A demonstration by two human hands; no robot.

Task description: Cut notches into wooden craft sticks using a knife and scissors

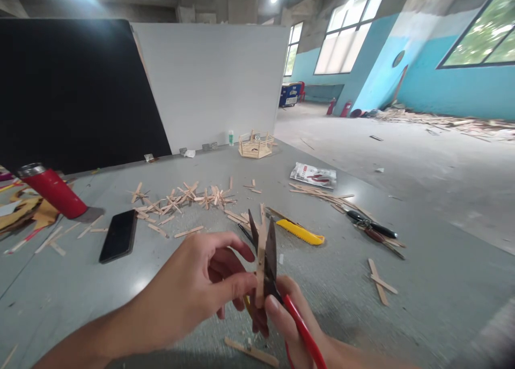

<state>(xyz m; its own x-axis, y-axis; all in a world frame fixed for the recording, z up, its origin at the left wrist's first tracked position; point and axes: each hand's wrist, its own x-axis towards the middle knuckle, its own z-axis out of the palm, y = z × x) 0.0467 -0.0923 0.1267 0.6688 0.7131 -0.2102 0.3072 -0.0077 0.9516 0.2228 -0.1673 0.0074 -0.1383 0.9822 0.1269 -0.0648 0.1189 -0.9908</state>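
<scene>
My right hand grips red-handled scissors, their dark blades spread and pointing away from me. A narrow wooden craft stick stands lengthwise between the blades. At its lower part, the thumb of my left hand presses against the stick, with the other fingers curled; some of them are hidden behind. Just beyond the blades lies a yellow utility knife. Another craft stick rests on the table below my hands.
Cut stick pieces are scattered across the grey table. A black phone and a tilted red tumbler are at left. Farther back are a small stick-built frame and a plastic packet. Black-handled pliers lie right.
</scene>
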